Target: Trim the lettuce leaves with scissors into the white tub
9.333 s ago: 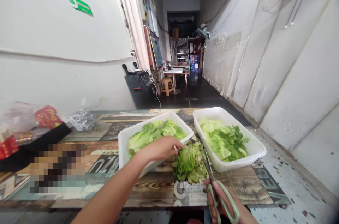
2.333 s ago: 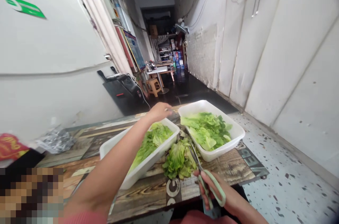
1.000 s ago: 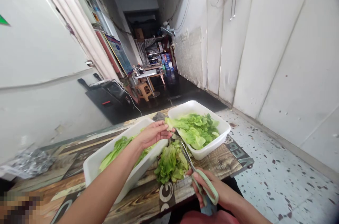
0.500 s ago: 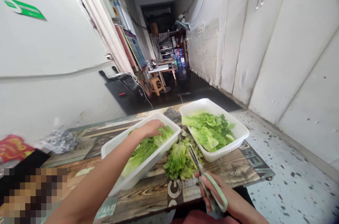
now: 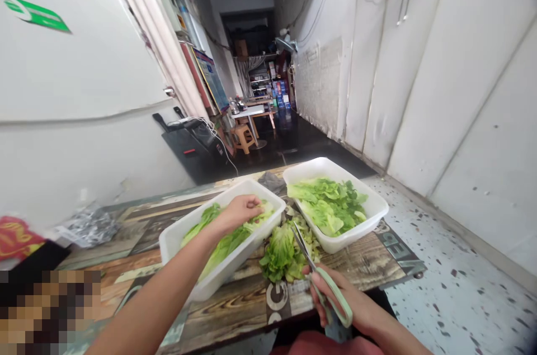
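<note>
Your left hand (image 5: 240,214) is now low inside the left white plastic tub (image 5: 226,279), and its fingers (image 5: 254,205) are bent close together on the torn lettuce leaves (image 5: 222,246). I cannot tell if they pinch a leaf or only press on it. Compared with half a second ago, the hand sits more toward the middle of the tub, and the leaves lie differently, with one long leaf now showing on the far side of your wrist.

Your right hand (image 5: 335,302) still holds the scissors (image 5: 329,288) with pale green handles, and its fingers are clamped around the handle loops. The blades are almost together and point forward over the lettuce pile (image 5: 283,251), with the tip just beside the rim of the right white plastic tub (image 5: 380,212). They have moved only a little since the last moment.

The lettuce pile lies directly on the wood-print table (image 5: 226,302), between the two tubs and touching them. The right tub holds more lettuce (image 5: 329,201), and this looks unchanged. A crumpled foil bag (image 5: 90,226) lies further left on the table.
</note>
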Tool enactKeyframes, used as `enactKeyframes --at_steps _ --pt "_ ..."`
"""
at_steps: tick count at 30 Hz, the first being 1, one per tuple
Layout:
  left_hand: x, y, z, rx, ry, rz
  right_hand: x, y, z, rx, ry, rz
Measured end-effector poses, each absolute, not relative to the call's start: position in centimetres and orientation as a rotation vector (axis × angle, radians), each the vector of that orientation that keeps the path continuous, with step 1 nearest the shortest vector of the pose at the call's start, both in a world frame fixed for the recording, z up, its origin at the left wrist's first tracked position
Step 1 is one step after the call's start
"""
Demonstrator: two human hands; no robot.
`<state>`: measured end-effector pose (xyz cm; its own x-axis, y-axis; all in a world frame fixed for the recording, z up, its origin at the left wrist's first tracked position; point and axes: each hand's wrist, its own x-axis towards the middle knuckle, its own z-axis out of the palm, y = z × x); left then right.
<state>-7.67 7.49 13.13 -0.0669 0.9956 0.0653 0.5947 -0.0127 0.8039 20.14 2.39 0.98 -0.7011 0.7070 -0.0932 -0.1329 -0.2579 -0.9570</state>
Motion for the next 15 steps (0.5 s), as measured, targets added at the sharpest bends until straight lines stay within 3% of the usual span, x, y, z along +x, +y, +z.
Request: enactKeyframes --at_steps 15 --pt "1.0 5.4 10.0 1.579 1.750 1.042 19.2 3.0 1.7 -0.742 -1.461 1.896"
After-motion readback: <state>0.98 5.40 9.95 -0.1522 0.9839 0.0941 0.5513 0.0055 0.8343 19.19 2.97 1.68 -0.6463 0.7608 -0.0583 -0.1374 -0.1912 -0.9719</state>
